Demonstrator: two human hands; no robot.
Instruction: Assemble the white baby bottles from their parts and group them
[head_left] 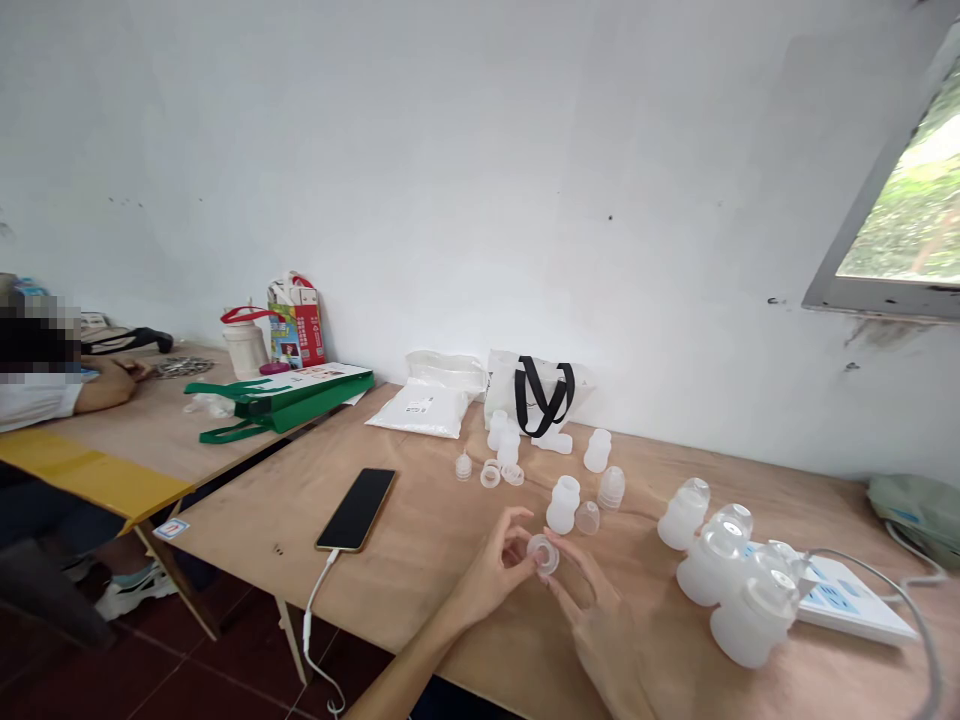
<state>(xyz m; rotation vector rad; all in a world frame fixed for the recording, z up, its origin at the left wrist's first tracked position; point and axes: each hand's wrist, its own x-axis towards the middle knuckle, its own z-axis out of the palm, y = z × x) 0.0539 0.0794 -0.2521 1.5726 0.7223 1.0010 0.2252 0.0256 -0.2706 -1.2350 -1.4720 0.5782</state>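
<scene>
Between my two hands, just above the table, is a translucent bottle collar ring point(543, 555). My left hand point(501, 560) pinches its left side with thumb and fingers. On the opposite side my right hand point(581, 590) grips the rim between thumb and fingers. Whether a nipple sits inside the ring I cannot tell. Just beyond stands an open, frosted baby bottle point(562, 505), with a clear cap point(588, 518) beside it. A ribbed clear piece point(612, 488) is a little farther right. Loose collar rings point(490, 474) and a nipple point(463, 465) lie farther back.
Several capped bottles point(754, 615) stand at right by a white box point(855, 600) and a grey cable. A phone point(357, 510) charges at left. A white plastic packet point(420, 408) and a bag with black handles point(502, 385) are by the wall. Another person's arm point(109, 388) rests on the neighbouring table.
</scene>
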